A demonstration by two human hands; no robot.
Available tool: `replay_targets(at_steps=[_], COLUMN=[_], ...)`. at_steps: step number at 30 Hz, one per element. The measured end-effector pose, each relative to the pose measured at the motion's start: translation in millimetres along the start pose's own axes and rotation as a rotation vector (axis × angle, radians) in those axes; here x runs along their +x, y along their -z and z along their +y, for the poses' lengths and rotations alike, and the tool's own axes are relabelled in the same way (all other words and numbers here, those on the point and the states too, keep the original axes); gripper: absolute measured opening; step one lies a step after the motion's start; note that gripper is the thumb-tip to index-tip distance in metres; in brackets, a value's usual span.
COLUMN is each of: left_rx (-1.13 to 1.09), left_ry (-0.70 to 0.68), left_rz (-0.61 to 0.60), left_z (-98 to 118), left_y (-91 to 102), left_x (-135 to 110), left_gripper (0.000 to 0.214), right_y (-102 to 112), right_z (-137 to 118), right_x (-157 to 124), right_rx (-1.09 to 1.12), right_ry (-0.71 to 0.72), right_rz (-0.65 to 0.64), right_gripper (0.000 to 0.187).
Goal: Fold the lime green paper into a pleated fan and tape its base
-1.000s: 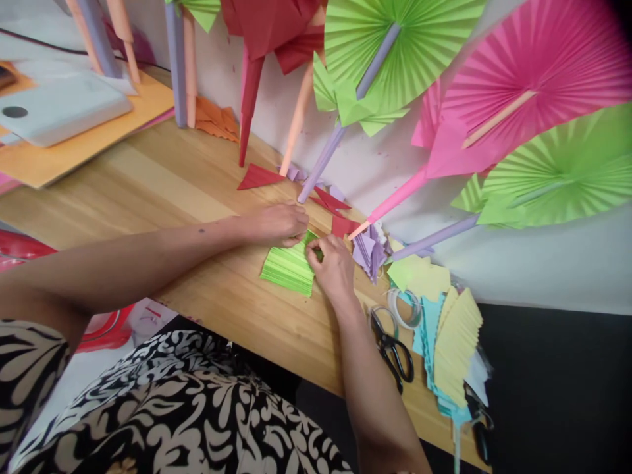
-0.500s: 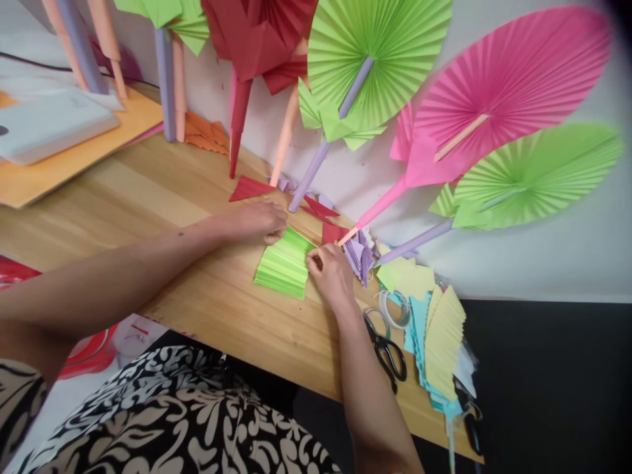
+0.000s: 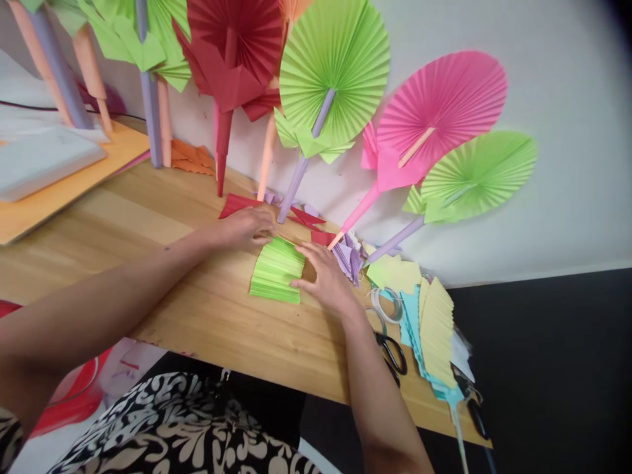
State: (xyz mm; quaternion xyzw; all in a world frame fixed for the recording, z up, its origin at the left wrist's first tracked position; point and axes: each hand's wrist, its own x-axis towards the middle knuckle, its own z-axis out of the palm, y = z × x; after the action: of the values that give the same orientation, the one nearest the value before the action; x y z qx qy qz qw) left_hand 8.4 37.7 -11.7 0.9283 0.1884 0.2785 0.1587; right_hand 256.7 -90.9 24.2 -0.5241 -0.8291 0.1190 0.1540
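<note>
A pleated bright green paper point(image 3: 278, 271) lies on the wooden table in front of me, its folds partly spread. My left hand point(image 3: 247, 228) is at the paper's upper left corner, fingers loosely bent and slightly apart; whether the fingertips touch the paper is hard to see. My right hand point(image 3: 323, 273) is open at its right edge, thumb and fingers apart, with the thumb close to the pleats. Red paper scraps point(image 3: 239, 205) lie just beyond my left hand. A bundle of pleated purple paper point(image 3: 348, 259) is just beyond my right hand.
Finished paper fans, green point(image 3: 338, 62), pink point(image 3: 444, 99) and red point(image 3: 234, 52), lean along the wall. To the right lie a tape roll point(image 3: 388, 305), black-handled scissors point(image 3: 392, 355) and pleated yellow paper point(image 3: 437, 332). A pale flat box point(image 3: 47, 161) rests on orange sheets at left.
My right hand has opened from a pinch at the paper's right edge. My left fingers have loosened and drawn slightly back from the corner. The camera view has shifted a little.
</note>
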Motion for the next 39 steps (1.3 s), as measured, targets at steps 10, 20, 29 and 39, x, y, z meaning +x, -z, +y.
replay_targets(at_steps=[10, 20, 29, 39], left_rx=[0.004, 0.013, -0.102, -0.584], left_ry=[0.004, 0.081, 0.161, 0.578], left_rz=[0.042, -0.051, 0.028, 0.380], left_z=[-1, 6, 4, -3], left_y=[-9.1, -14.7, -15.4, -16.2], left_x=[-2, -4, -2, 2], left_gripper=[0.031, 0.036, 0.031, 0.032], right_y=[-6, -13, -17, -21], right_z=[-10, -3, 3, -1], right_x=[-5, 0, 2, 1], right_rx=[0.049, -0.060, -0.085, 0.319], right_ry=[-0.041, -0.041, 0.018, -0.264], right_rz=[-0.321, -0.116, 0.030, 0.097], right_gripper=[0.126, 0.092, 0.052, 0.021])
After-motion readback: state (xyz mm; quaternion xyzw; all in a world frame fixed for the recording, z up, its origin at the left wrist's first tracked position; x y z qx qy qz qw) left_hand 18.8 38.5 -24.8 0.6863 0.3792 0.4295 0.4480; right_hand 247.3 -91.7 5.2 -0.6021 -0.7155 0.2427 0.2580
